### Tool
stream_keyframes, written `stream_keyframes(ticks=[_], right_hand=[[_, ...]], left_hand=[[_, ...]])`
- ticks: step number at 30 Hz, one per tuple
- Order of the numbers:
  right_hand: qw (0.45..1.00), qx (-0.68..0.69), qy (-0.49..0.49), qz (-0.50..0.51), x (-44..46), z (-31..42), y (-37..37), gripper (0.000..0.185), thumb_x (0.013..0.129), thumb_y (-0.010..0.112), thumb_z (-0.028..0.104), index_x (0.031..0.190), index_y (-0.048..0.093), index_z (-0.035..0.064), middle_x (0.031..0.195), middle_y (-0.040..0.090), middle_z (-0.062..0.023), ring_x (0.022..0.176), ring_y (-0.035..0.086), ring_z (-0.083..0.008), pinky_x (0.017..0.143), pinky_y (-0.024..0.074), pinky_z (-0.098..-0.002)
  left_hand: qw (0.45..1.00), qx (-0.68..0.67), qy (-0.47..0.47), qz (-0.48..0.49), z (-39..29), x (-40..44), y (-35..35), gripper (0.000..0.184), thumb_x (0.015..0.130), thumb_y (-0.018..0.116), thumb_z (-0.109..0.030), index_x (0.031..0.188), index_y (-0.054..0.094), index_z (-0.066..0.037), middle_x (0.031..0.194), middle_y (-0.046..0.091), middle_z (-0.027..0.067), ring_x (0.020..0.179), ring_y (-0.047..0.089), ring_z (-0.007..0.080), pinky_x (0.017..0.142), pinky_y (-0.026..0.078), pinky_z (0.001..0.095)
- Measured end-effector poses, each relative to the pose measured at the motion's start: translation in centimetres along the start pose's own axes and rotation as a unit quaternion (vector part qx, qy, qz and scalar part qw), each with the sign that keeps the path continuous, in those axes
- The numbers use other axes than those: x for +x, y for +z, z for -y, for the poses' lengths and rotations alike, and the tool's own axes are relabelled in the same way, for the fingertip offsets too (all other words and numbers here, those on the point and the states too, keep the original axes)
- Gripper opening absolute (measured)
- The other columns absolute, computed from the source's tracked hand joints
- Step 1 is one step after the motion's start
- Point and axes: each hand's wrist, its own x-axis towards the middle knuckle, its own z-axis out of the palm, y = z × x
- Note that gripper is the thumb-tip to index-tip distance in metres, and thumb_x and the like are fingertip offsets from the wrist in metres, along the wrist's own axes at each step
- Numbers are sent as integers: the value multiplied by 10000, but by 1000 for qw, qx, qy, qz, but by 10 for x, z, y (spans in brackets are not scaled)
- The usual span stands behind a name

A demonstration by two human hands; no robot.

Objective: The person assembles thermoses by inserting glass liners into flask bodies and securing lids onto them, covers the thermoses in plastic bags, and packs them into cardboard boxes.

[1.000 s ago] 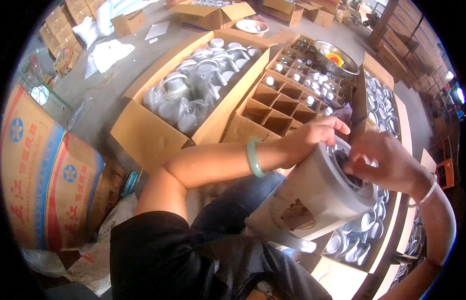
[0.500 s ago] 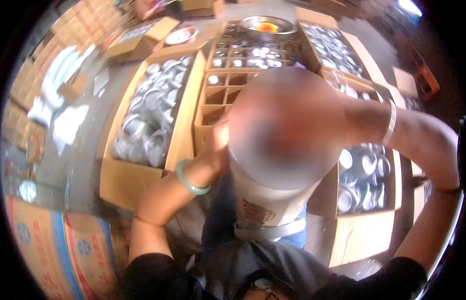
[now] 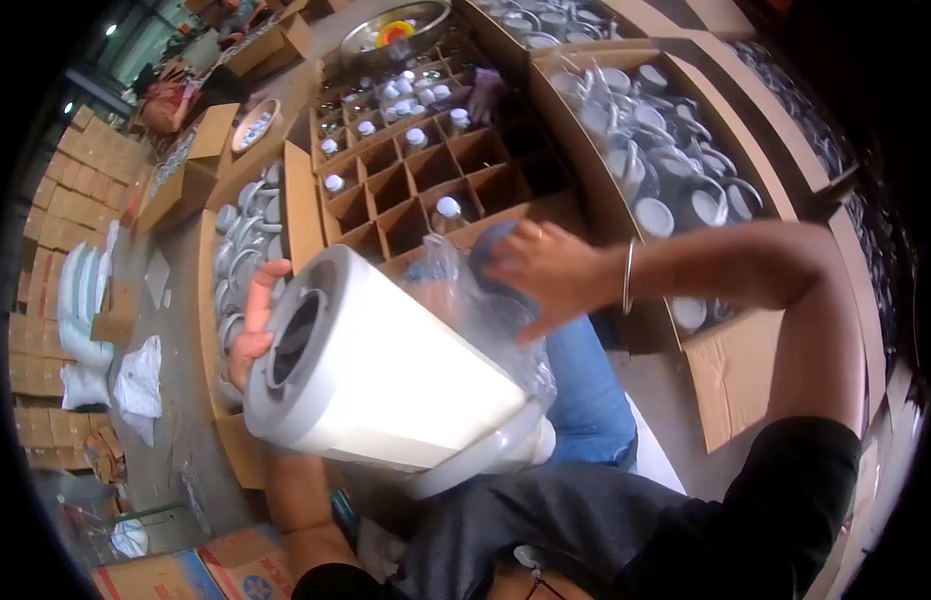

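A white tapered vessel [image 3: 405,370], like a flask casing with a grey band or handle, lies tilted across my lap. Its ring-shaped end, with a dark round opening, points up and to the left. My left hand [image 3: 253,335] grips that end from the far left side; part of the palm is hidden behind it. Beyond the vessel, my right hand [image 3: 555,270] has its fingers spread over a crumpled clear plastic bag [image 3: 485,315]. Whether the fingers touch the bag I cannot tell.
Ahead stands a divided carton [image 3: 400,190] with several white-topped bottles, a metal bowl [image 3: 360,40] behind it. Cartons of grey lid-like parts [image 3: 675,150] flank it on both sides. Stacked boxes [image 3: 60,220] line the left. A person [image 3: 170,105] is at the back left.
The vessel has gone from upright to tilted, its ring end now up-left. My right hand has come off it toward the plastic bag. The view has shifted.
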Motion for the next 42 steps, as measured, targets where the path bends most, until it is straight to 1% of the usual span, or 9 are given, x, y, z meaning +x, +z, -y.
stream_keyframes(ticks=[4,6,10,18,22,28,32,35,42], right_hand=[[966,200,160,-45,64,-66,3,119,816,644,197,796,703,96,966,687,-33,910,650,-310,769,544,-450],[923,195,135,-304,94,-141,-26,97,834,632,82,910,693,80,910,688,-59,777,673,-263,729,554,-357],[692,606,224,-323,116,-191,-92,193,864,657,36,1052,615,48,960,662,-23,890,645,-134,745,536,-252],[730,628,106,-248,112,-162,-77,89,977,510,24,1010,588,50,1035,645,-42,963,619,-120,829,535,-269],[807,573,-15,-144,109,-139,-31,242,868,500,-153,1009,602,14,1169,634,-90,1122,602,-186,959,502,-333],[694,679,106,-213,121,-147,-27,417,852,680,104,1234,518,65,1316,528,-94,1165,533,-202,993,418,-345],[693,683,137,-186,151,-115,-25,360,942,647,204,1241,522,46,1144,605,-83,1026,581,-147,853,477,-279],[607,744,178,-213,147,-142,-8,198,953,624,145,1110,601,26,981,657,-34,910,629,-126,797,517,-288],[527,785,152,-287,121,-155,29,84,958,604,106,1009,622,42,941,668,-31,847,630,-126,788,519,-294]], left_hand=[[998,-57,-36,10,4,12,14,645,754,499,-115,1359,315,9,1242,539,316,1068,639,381,927,567,454],[995,-74,-42,51,12,28,15,619,755,505,-125,1332,340,28,1254,532,308,1093,624,376,946,554,453],[997,-24,-63,41,40,69,7,495,799,518,-171,1251,460,22,1258,557,242,1124,605,319,992,501,398],[951,301,-13,-60,39,140,1,724,999,382,-568,1433,332,9,1438,455,192,1318,453,288,1091,368,427],[996,-8,-78,44,30,227,-41,733,947,556,-527,1422,349,-7,1249,606,140,1147,585,294,1000,453,463],[941,274,53,-193,53,251,-29,783,813,805,-261,1401,343,-28,1167,607,126,1087,589,256,992,467,394],[774,608,171,39,95,235,-25,995,743,863,-261,1472,242,9,1395,452,148,1294,439,224,1049,416,360],[922,378,82,20,88,228,-40,682,812,805,-224,1351,469,25,1346,528,161,1235,524,235,999,464,338],[941,269,31,-202,90,207,-120,460,914,678,-217,1304,533,-21,1183,619,78,1063,601,169,901,499,317]])
